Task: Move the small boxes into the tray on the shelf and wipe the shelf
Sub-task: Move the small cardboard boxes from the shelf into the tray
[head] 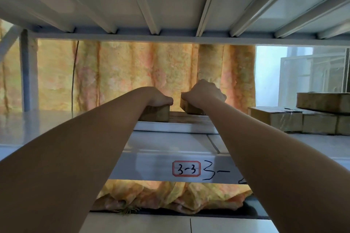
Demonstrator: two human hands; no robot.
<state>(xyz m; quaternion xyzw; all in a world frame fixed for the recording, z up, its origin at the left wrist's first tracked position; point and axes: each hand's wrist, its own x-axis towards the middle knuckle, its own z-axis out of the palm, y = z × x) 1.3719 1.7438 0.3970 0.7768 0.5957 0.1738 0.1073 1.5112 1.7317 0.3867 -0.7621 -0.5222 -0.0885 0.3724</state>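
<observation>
Boxes over tray point(176, 126): left hand point(160, 98) clamped on level box point(158, 113); right hand point(203, 92) clamps tilted box point(190, 108). More cartons point(301, 121) at 3 o'clock, nearer right hand.

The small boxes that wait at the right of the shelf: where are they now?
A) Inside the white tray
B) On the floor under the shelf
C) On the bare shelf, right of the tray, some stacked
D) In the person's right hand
C: the waiting boxes stand on the shelf to the right of the tray, one lying on top of the others.
</observation>
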